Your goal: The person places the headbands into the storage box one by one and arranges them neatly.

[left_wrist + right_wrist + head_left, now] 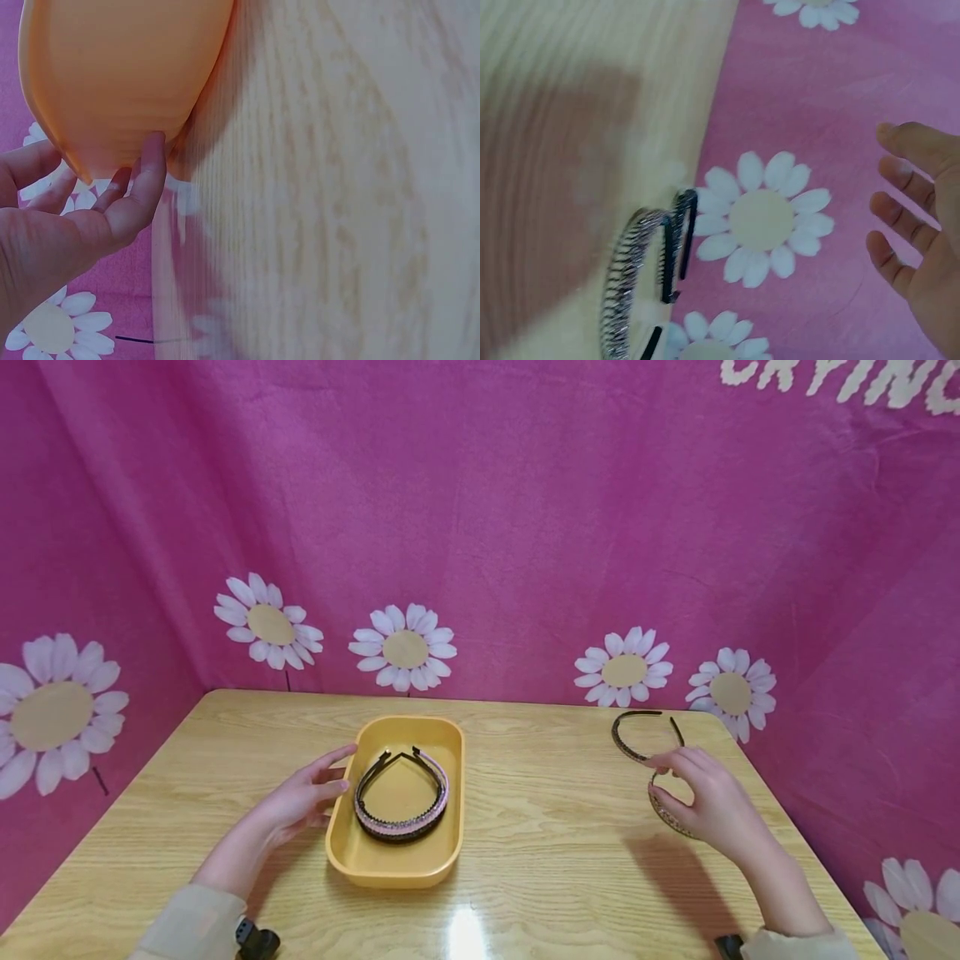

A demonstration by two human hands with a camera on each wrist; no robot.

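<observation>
My left hand (303,797) is at the left side of a yellow plastic tray (393,878), its fingertips right at the wall in the left wrist view. Inside the tray lies a small stack of headbands (401,827), black and pink, some with glitter. Over at the right, my right hand (708,797) hovers above a glittery toothed headband (663,817), fingers loosely bent and apart, holding nothing. In the head view the hand partly hides that headband. Just beyond it lies a second, dark headband (626,750).
Everything stands on a light wooden table (540,827). A pink cloth (510,527) printed with white daisies hangs behind the table and along both sides. The two loose headbands lie close to the table's right edge.
</observation>
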